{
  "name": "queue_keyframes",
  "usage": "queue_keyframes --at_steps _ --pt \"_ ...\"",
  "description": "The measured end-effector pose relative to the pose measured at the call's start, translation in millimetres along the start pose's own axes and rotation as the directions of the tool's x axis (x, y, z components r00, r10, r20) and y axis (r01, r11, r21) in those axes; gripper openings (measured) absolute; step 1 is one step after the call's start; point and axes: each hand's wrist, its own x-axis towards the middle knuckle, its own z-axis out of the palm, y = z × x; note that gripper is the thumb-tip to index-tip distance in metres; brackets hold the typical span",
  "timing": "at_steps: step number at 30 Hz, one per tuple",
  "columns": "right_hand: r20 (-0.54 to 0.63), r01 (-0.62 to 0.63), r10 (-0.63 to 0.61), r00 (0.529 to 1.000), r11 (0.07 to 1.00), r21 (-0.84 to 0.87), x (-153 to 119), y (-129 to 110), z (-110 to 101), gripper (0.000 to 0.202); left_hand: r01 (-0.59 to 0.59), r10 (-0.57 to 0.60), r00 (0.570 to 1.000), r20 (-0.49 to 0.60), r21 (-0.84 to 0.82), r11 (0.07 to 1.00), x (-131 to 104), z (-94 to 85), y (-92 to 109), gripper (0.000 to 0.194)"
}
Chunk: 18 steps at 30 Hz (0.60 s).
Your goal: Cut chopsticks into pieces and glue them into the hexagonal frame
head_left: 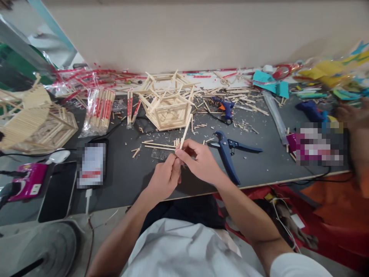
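Above the front part of the table, my left hand and my right hand meet. A pale wooden chopstick slants up and away from them. My right thumb and fingers pinch it near its lower part. The fingers of my left hand are closed at its lower end, which they hide. Just beyond my hands lie loose wooden sticks and a scrap of clear plastic. Farther back stands a six-sided frame built from sticks. To the right of my right hand rests a blue-handled cutter, its handles spread.
Packaged chopsticks and a second stick structure are on the left. Phones and a magenta power strip lie nearer. One blue glue gun is at the back, another near a person's arm.
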Motion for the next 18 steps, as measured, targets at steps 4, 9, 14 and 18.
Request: queue_keyframes --at_steps 4,9,14,18 --pt "0.029 0.032 -0.030 0.999 0.995 -0.093 1 -4 -11 0.023 -0.090 0.109 0.991 -0.080 0.213 0.973 5 -25.2 0 0.037" --pt "0.150 0.181 -0.125 0.981 0.872 -0.456 2 -18 -38 0.025 -0.212 0.347 0.906 -0.241 0.453 0.866 17 -72.9 14 0.038" --pt "0.183 0.251 -0.173 0.968 0.716 -0.651 2 -25 -51 0.028 -0.282 0.432 0.897 -0.096 0.628 0.725 30 -84.5 24 0.033" --pt "0.169 0.265 -0.206 0.964 0.684 -0.680 1 -25 -53 0.030 -0.341 0.455 0.890 0.026 0.701 0.626 32 -76.4 18 0.031"
